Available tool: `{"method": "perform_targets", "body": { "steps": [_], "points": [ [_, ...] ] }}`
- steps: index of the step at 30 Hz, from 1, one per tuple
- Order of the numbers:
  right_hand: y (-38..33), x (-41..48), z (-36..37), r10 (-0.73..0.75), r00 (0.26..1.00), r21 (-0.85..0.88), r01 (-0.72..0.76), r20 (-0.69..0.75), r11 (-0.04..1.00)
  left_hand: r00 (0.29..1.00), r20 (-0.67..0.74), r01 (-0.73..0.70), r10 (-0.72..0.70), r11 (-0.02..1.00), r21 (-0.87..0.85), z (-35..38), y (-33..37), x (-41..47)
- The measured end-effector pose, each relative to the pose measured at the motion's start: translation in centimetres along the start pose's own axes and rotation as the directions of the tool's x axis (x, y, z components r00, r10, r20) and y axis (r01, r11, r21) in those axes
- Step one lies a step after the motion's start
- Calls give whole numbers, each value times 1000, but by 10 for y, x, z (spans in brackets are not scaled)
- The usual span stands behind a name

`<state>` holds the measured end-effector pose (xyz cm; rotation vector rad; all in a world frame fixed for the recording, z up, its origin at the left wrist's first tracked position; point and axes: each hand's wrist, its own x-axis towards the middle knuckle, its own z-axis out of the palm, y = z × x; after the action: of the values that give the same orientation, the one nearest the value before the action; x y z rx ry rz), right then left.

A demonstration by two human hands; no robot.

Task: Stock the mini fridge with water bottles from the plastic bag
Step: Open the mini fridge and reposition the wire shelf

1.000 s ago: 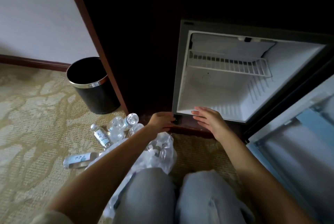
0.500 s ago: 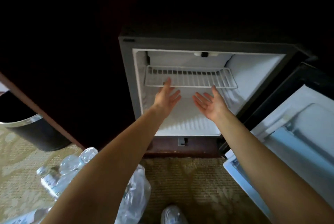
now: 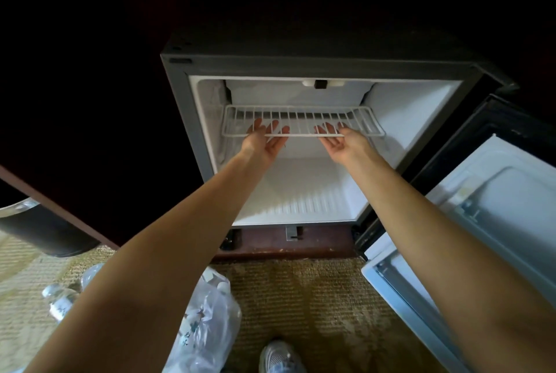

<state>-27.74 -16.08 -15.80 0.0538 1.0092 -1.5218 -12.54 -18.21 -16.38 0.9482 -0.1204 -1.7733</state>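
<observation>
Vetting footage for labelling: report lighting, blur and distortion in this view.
Head view: the white fridge interior is brightest, while the cabinet around it drops to near black, detail lost; wide-angle stretch elongates the forearms; the left hand and right hand at the wire shelf look slightly soft; the plastic bag and bottles are dim.

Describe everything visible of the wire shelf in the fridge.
White wire shelf: rectangular frame with thin parallel bars, nothing on it. It sits roughly level high in the open mini fridge. The left hand and right hand reach palm-up under its front rail, fingers showing through the bars, apparently touching its underside.
</observation>
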Motion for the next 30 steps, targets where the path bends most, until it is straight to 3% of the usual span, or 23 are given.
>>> {"method": "perform_targets", "body": {
  "steps": [13, 19, 26, 30],
  "points": [
    [-19, -16, 24, -19, 995, -175, 2, -98, 985, 999, -50, 15, -9, 992, 127, 19, 17, -9],
    [-5, -12, 8, -25, 999, -115, 19, -45, 993, 999, 2, -45, 44, 998, 54, 3, 6, -14],
    [-21, -18, 29, -24, 995, -122, 12, -97, 992, 999, -45, 17, -10, 986, 164, 21, 22, -6],
    [-10, -21, 18, -39, 998, -66, 36, -57, 997, 999, -33, -10, 14, 992, 122, 11, 14, -10]
  ]
}}
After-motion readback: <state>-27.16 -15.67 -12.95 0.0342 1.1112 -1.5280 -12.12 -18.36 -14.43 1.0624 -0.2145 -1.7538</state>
